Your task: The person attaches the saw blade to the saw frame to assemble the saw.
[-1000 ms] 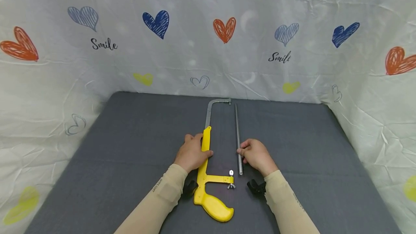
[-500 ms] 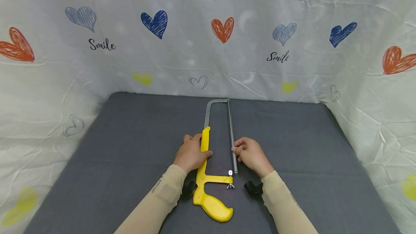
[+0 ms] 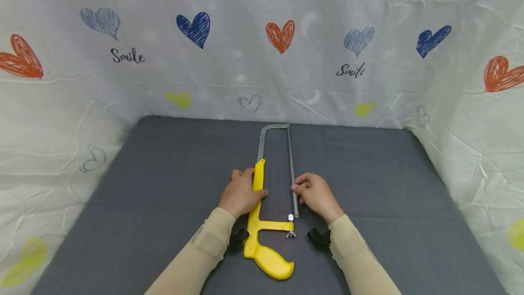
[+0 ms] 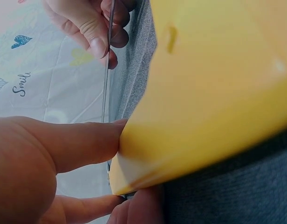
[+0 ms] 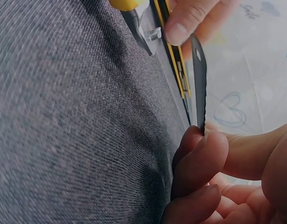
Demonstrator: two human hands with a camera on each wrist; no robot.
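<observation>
Hacksaw frame (image 3: 254,215) lying on a grey cloth-covered table (image 3: 163,172), its yellow handle (image 3: 273,262) toward the person. The left hand (image 3: 241,195) grips the frame's long yellow bar between thumb and fingers. The right hand (image 3: 318,195) pinches the thin toothed blade (image 3: 291,163) between thumb and fingertips. The blade's far end meets the frame's metal tip; whether it is hooked there cannot be told at this scale. Its near, holed end is just beside the metal peg (image 3: 290,218) on the cross-arm (image 3: 273,225).
</observation>
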